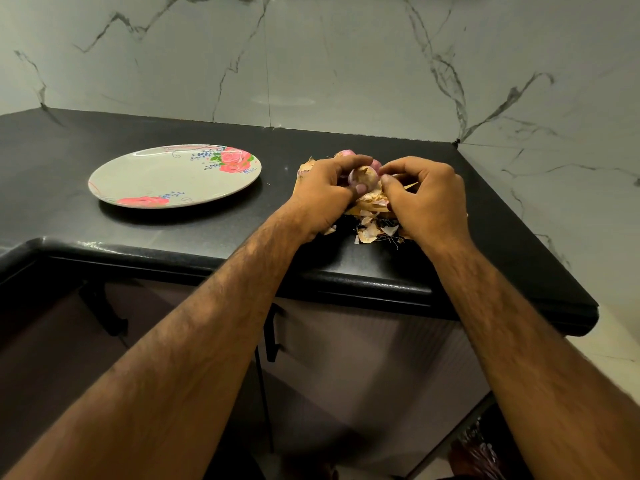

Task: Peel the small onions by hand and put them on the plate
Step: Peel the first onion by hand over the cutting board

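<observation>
A small pale-purple onion with a patch of tan papery skin [363, 176] was held above the black counter, partly hidden by fingers. Two more small pinkish-purple onions [346, 154] were seen just behind it, mostly covered. Torn tan and white skin scraps [372, 230] were heaped beneath. A round grey plate printed with pink roses [156, 176] lay flat, well apart to the left, with nothing on it.
</observation>
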